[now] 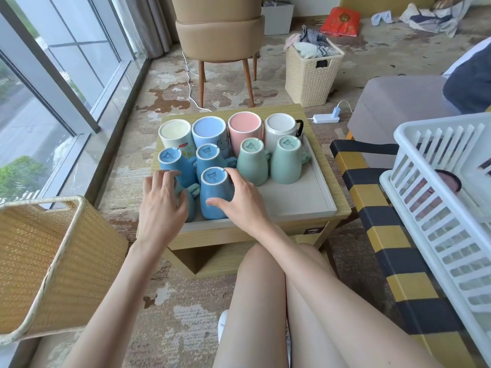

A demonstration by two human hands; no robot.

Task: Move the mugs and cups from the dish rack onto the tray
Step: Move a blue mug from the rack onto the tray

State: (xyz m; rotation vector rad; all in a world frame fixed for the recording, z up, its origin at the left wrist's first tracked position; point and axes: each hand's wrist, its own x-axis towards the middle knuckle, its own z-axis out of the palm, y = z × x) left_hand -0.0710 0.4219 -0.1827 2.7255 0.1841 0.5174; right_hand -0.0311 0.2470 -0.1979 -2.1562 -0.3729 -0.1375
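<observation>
A grey tray (300, 200) lies on a small wooden table and carries several upside-down mugs and cups. The back row holds a cream cup (175, 134), a blue cup (210, 131), a pink cup (245, 128) and a white ribbed mug (281, 128). Two green mugs (285, 160) and blue mugs (170, 162) stand in front. My left hand (162, 200) covers a teal mug (191, 200) at the tray's front left. My right hand (239, 197) wraps a blue mug (214, 192) beside it. The white dish rack (435, 197) is at the right, with a pinkish item inside.
A wicker basket (50, 258) stands at the left, close to my left arm. A yellow-and-black striped bench (380, 221) supports the rack. A tan chair (220, 35) and a laundry hamper (313, 73) stand behind the table. A window runs along the left.
</observation>
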